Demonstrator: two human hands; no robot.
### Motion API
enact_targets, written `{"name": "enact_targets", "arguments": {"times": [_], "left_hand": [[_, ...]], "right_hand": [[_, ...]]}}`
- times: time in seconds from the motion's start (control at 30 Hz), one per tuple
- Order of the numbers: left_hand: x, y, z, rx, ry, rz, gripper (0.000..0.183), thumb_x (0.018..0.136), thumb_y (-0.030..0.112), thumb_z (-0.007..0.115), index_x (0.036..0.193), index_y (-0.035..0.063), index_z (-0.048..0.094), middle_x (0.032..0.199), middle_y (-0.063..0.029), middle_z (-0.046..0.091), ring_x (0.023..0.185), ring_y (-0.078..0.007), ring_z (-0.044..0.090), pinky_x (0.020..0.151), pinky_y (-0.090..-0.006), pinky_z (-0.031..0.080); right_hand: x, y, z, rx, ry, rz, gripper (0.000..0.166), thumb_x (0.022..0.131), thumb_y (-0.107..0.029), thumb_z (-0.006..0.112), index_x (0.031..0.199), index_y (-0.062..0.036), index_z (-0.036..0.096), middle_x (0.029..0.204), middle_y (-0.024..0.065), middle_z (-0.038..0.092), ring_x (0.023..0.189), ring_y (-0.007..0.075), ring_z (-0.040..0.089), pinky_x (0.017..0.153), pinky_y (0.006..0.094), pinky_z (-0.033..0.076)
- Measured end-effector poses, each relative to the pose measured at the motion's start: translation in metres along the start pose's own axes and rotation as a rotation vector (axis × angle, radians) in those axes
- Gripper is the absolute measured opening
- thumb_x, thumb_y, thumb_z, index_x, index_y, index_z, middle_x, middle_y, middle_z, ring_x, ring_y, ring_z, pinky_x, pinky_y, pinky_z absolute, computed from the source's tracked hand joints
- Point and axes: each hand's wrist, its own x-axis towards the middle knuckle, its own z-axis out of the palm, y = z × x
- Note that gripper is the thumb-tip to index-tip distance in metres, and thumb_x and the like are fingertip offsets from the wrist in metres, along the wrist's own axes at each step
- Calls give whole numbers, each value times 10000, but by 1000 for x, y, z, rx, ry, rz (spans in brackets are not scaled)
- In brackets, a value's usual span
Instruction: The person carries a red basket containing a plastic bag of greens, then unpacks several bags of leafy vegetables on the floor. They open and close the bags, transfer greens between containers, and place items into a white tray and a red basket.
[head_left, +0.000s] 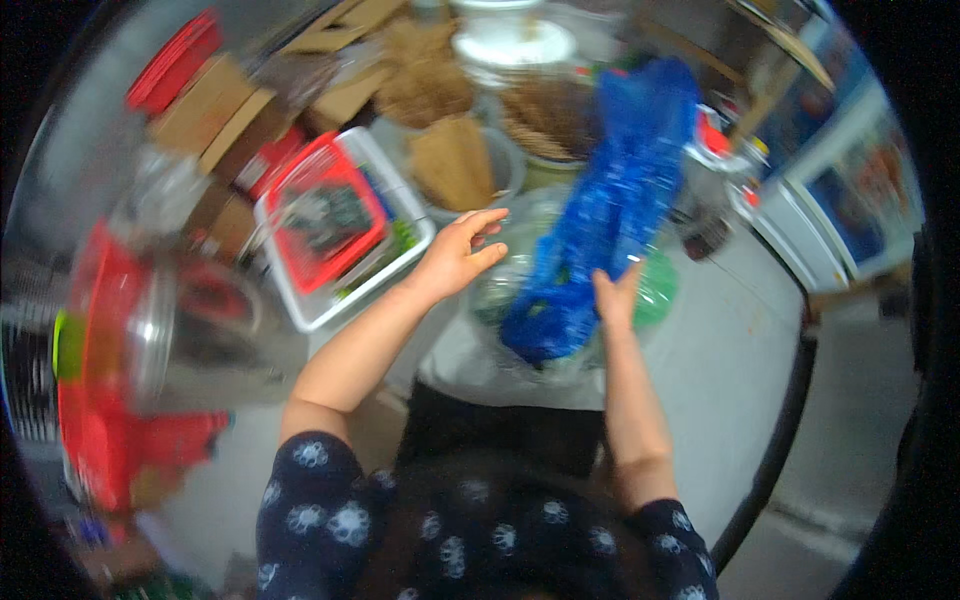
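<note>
A long blue plastic bag (600, 202) stretches away in front of me, crumpled and shiny. My right hand (618, 294) grips its near right side, thumb on top. To the left of the bag my left hand (463, 255) hovers with thumb and fingers apart and nothing in it. Underneath the blue bag lies clear plastic wrapping (499, 289), its contents blurred. A green plastic bag (656, 289) shows just beyond my right hand.
On the left, a red plastic basket (307, 279) sits in a white tub (416, 251) with greens. Behind stand a grey bucket (510, 161) holding brown material and cardboard boxes (202, 105). A clear container (154, 330) is far left; a white cabinet (799, 232) stands right.
</note>
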Motion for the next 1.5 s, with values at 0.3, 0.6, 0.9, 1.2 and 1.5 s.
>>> {"name": "enact_targets", "arguments": {"times": [0.3,0.6,0.9,1.2,1.5], "left_hand": [[-186,-211,-165,341,438,-629,550,701,230,682,1159,-6,488,1070,-136,571,957,-244,565,844,-312,435],[-188,-306,-201,921,595,-753,476,671,206,669,1124,128,548,1178,-61,523,1179,-256,409,1047,-460,169],[-198,-308,-241,1022,499,-402,88,641,122,631,721,123,596,762,-33,612,765,-218,590,974,-530,240],[-194,-245,-195,961,619,-137,92,710,107,507,710,115,599,759,-12,607,778,-175,587,1000,-549,195],[-239,-231,-159,746,547,-163,221,656,107,616,875,92,638,921,-21,630,946,-164,571,1030,-516,173]], "right_hand": [[3,-16,-5,-187,-188,1,913,700,-428,666,1306,89,218,1266,289,372,1173,367,396,978,375,306],[-86,-95,12,-130,139,-503,328,822,-89,527,1132,18,513,1233,172,451,1146,272,423,954,342,331],[-189,-146,126,171,-610,-250,163,848,-37,514,989,-4,588,957,85,621,858,153,580,775,253,447],[-175,-165,327,497,-1089,744,889,753,-498,615,1349,2,185,1268,227,364,1098,314,451,899,413,406],[-174,-113,420,659,-1021,973,344,789,-254,564,1085,-92,496,997,130,580,855,298,592,775,500,462]]}}
